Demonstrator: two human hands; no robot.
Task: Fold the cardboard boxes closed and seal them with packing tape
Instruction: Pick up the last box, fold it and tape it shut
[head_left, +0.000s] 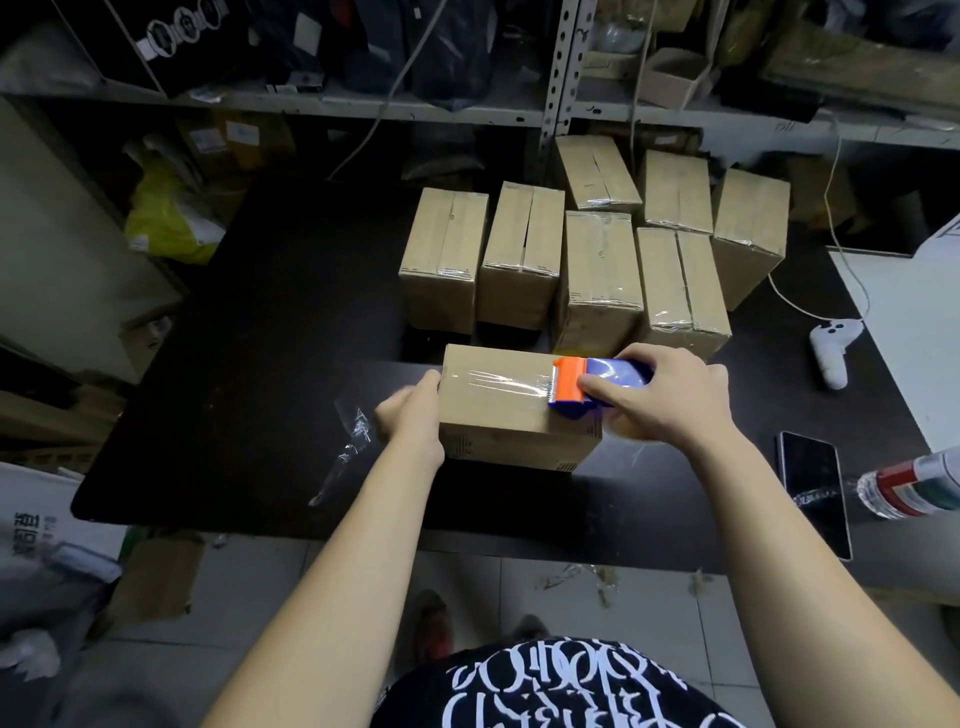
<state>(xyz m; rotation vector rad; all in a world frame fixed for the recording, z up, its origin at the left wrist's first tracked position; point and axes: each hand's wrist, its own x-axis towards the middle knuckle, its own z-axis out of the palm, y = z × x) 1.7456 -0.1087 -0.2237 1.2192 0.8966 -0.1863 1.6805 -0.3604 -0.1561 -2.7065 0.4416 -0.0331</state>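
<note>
My box sits near the front edge of the black table, with bare tabletop to its left and only a narrow gap to the stack behind. My left hand grips the box's left end. My right hand is closed around the orange and blue dispenser, which rests on the box's right top edge. Clear tape runs across the top from the left end to the dispenser. The print on the box side is too small to read.

Behind stand seven taped boxes. To the right lie one phone, one bottle and one white controller. One film scrap lies to the left.
</note>
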